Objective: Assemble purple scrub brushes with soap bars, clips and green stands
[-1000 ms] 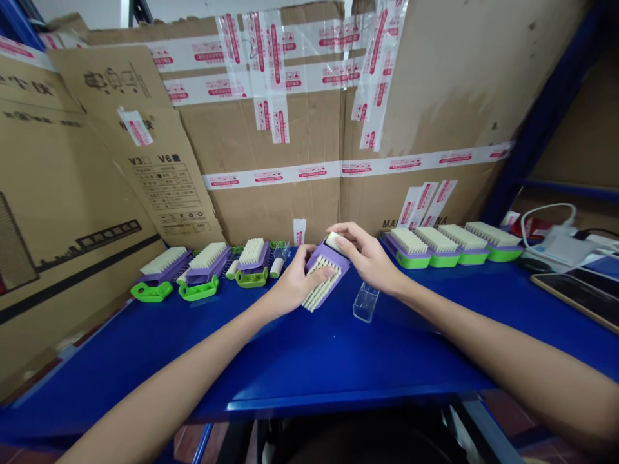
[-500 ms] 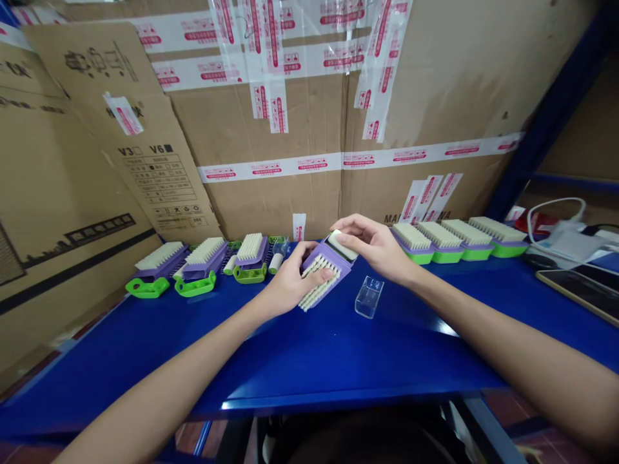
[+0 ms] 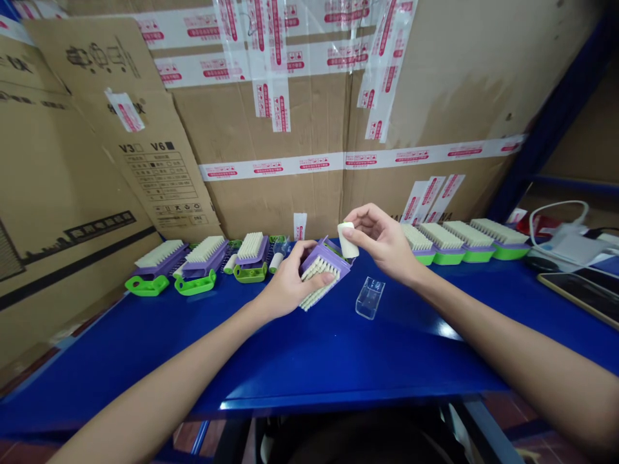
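Observation:
My left hand (image 3: 294, 280) grips a purple brush (image 3: 322, 274) with cream bristles, tilted above the table, its thumb lying across the bristles. At the brush's upper right end an open slot shows a bit of green inside. A white roller (image 3: 347, 241) is pinched between the thumb and fingers of my right hand (image 3: 380, 241), right beside that end; whether it touches the brush I cannot tell. Below my right hand, a clear plastic cover (image 3: 370, 298) lies on the blue table (image 3: 309, 361).
Several purple brushes (image 3: 206, 250) with green handles stand at the back left, with another white roller (image 3: 276, 262) among them. On the back right are several brushes on green bases (image 3: 447, 256). Farther right lie a phone (image 3: 580, 293) and a white cable (image 3: 556, 203). Cardboard (image 3: 271, 200) walls the back.
My right hand has drawn the white roller out of the end of the brush, slightly up and right, and the roller has turned more upright. My left hand still holds the brush.

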A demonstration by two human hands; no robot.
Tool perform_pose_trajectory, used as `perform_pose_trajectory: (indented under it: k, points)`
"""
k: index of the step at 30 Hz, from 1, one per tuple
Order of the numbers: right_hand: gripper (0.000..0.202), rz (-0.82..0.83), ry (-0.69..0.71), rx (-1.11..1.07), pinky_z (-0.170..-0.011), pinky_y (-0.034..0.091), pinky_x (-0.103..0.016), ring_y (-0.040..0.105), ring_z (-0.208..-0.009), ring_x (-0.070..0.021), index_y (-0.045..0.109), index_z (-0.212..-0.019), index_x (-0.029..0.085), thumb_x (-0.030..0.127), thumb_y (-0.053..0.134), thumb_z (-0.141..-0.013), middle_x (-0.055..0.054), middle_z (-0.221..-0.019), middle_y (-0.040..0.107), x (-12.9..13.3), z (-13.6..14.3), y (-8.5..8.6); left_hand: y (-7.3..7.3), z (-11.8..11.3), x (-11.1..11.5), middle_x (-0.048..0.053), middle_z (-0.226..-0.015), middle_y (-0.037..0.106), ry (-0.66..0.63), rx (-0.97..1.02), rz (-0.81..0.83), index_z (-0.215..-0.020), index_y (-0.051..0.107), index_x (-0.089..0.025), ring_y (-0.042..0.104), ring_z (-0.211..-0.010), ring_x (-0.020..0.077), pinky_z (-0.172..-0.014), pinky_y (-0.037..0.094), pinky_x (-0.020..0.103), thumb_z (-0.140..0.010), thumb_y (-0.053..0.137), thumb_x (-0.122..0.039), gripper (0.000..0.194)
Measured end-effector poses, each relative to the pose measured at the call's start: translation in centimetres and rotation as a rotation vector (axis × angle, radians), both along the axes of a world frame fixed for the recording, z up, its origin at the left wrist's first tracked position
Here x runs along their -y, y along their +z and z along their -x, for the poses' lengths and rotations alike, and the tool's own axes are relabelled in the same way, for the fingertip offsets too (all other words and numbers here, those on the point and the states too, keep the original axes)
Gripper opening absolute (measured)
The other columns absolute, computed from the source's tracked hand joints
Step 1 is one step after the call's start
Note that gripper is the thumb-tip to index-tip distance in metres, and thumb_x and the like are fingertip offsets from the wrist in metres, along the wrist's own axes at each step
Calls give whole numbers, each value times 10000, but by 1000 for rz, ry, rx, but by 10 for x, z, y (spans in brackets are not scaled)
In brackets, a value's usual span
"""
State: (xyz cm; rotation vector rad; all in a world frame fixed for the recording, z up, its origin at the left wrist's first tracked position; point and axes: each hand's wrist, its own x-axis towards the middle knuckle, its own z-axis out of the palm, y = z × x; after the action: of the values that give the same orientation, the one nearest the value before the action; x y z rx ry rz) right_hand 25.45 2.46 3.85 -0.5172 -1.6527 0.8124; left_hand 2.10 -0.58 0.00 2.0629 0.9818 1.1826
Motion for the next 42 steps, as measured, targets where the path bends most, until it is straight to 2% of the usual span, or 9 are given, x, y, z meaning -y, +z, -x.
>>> perform_pose_trajectory:
  k: [10, 20, 30, 42]
  points:
    - [322, -16, 23, 68, -768, 566, -349, 653, -883, -196, 653, -1042, 252, 530, 792, -956, -35, -974, 697, 3, 0, -3, -7, 4, 0, 131, -1280, 681, 34, -53, -47, -1396, 510, -231, 676, -1127, 307, -970, 534, 447, -877, 840, -588, 711]
    - [333, -37, 17, 117, -797, 576, -356, 666, -936, -208, 654, -1076, 256, 553, 765, -977, -46, -1020, 700, 1, -2, -6, -2, 2, 2, 130, -1299, 693, 7, -14, 15, -1396, 515, -220, 687, -1173, 314, -985, 547, 443, -874, 845, -584, 717]
    - [312, -63, 1, 152, -770, 565, -350, 644, -890, -204, 670, -1083, 268, 554, 749, -988, -36, -985, 685, 0, -3, -5, 0, 1, -3, 121, -1253, 716, -19, 31, 51, -1347, 548, -212, 706, -1098, 278, -931, 573, 409, -868, 842, -589, 676]
    - [306, -51, -3, 188, -749, 556, -352, 644, -868, -204, 679, -1100, 278, 564, 724, -1000, -38, -1014, 709, -1, -4, -6, 8, 2, -4, 127, -1263, 710, -29, 19, 73, -1326, 566, -190, 699, -1134, 290, -978, 547, 418, -856, 842, -603, 684]
